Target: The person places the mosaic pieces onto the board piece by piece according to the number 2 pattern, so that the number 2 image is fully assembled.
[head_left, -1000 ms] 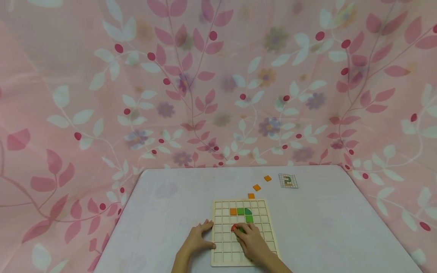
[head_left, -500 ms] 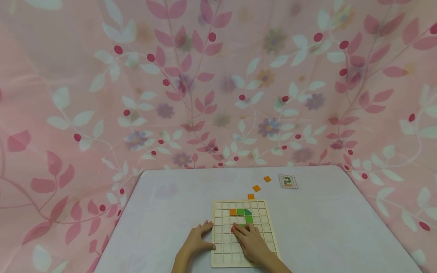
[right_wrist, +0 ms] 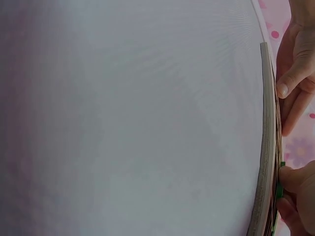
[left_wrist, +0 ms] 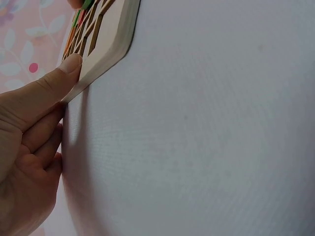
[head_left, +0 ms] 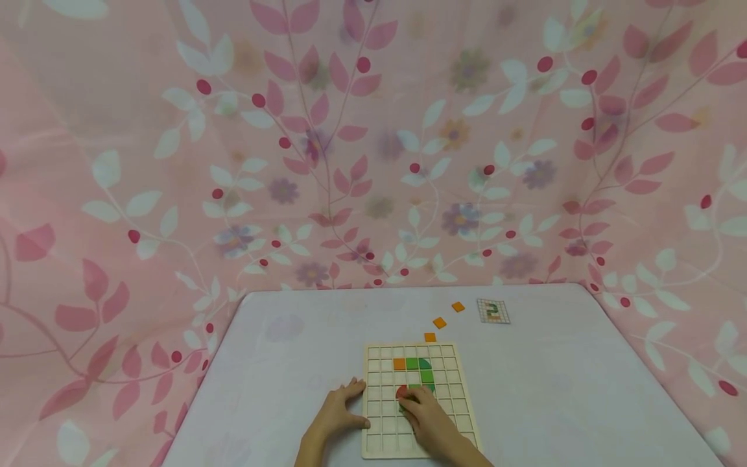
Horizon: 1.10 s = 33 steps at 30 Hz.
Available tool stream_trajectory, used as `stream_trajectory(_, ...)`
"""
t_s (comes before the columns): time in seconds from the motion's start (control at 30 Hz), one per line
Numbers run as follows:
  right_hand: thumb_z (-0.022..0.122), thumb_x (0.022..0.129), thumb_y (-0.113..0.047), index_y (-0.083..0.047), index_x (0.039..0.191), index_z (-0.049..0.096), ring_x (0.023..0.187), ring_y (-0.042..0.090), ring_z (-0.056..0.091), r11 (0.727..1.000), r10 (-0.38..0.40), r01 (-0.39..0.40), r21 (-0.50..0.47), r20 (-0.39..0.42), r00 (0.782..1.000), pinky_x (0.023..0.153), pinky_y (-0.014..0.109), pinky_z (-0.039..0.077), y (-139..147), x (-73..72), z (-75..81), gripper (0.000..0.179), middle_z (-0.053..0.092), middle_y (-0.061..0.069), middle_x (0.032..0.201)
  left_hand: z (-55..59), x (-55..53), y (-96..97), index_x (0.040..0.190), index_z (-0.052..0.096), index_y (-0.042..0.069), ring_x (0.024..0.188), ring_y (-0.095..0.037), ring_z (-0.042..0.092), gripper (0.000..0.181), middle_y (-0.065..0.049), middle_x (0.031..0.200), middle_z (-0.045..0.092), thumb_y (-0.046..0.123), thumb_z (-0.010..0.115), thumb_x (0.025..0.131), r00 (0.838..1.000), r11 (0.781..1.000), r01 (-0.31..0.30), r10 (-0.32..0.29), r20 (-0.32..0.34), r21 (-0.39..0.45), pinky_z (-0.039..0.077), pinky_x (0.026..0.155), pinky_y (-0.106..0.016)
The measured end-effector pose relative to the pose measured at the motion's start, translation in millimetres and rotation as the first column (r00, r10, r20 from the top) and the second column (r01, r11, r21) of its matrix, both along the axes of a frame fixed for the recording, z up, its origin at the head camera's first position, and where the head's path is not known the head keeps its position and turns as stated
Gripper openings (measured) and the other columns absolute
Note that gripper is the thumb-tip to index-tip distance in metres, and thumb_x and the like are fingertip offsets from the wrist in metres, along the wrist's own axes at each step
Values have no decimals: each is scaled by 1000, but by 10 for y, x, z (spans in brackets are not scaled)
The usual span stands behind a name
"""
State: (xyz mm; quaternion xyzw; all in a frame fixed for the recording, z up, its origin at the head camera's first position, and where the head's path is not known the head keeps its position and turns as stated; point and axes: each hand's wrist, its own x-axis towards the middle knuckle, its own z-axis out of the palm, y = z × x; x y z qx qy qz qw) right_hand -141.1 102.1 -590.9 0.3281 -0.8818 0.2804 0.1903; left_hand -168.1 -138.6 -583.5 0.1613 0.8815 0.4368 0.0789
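Observation:
A pale wooden grid board [head_left: 388, 425] lies on the table. My left hand [head_left: 338, 408] touches its left edge, fingers and thumb spread apart; in the left wrist view the thumb [left_wrist: 71, 64] rests on the rim. Over the board's middle, my right hand [head_left: 432, 418] pinches a small green piece [left_wrist: 87, 4], mostly hidden by the fingers. Just beyond those fingertips sits a red rounded piece [head_left: 401, 392]. Farther up the grid are an orange square [head_left: 399, 364], a green square [head_left: 412, 363], a dark green quarter-round [head_left: 425, 364] and another green square [head_left: 427, 376].
Three loose orange squares, the closest orange square [head_left: 430, 337] at the board's far edge, trail back to the right. A small pattern card [head_left: 493, 311] lies at the back right of the white-covered table [head_left: 554, 389]. Behind hangs a pink floral cloth [head_left: 373, 194].
The right hand's fingers have drawn back slightly toward the person, off the red piece, which now shows more fully. A green piece shows below the fingertips. The left hand stays put.

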Motion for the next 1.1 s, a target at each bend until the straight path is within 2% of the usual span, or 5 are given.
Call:
stream_trajectory(0.1, 69, 80, -2, 1, 101, 71, 92, 17, 54, 999, 19, -20, -34, -24, 1000, 75, 30, 53, -7, -23, -14, 21, 63, 5, 101, 9, 5, -1, 127, 54, -6, 121, -64, 30, 80, -32, 134, 43, 15, 87, 57, 1000, 1000, 0, 0, 2, 5, 20, 102, -69)
stream_trajectory(0.33, 70, 80, -2, 1, 97, 72, 89, 17, 54, 998, 56, -59, -36, -58, 997, 74, 29, 53, -47, -90, -29, 17, 66, 6, 99, 1, -3, -7, 127, 54, -5, 120, -65, 30, 80, -31, 134, 44, 16, 87, 58, 1000, 1000, -5, 5, 7, -2, 20, 101, -70)
stream_trajectory(0.53, 69, 82, -7, -1, 100, 71, 91, 16, 54, 997, 80, -80, 0, -22, 997, 76, 28, 54, -61, -123, 0, 19, 68, 7, 102, -12, -8, -6, 127, 55, -5, 120, -64, 31, 79, -30, 134, 45, 17, 87, 57, 1000, 1000, -12, 12, 12, -2, 20, 102, -70)
stream_trajectory(0.83, 72, 81, -17, -6, 100, 73, 89, 15, 54, 996, -11, 17, 83, -77, 997, 74, 34, 46, -63, -111, -15, 22, 70, 5, 107, -27, -13, -9, 126, 54, -6, 122, -62, 32, 81, -31, 133, 45, 17, 87, 57, 1000, 1000, 4, -4, 4, 14, 23, 102, -68)
stream_trajectory(1.1, 72, 80, -17, -10, 99, 74, 88, 14, 52, 998, -13, 19, 59, -88, 996, 72, 33, 45, -49, -84, -58, 20, 71, 2, 105, -30, -9, -3, 127, 53, -7, 122, -61, 32, 81, -31, 133, 44, 16, 87, 56, 1000, 1000, 3, -3, -1, 17, 23, 102, -68)
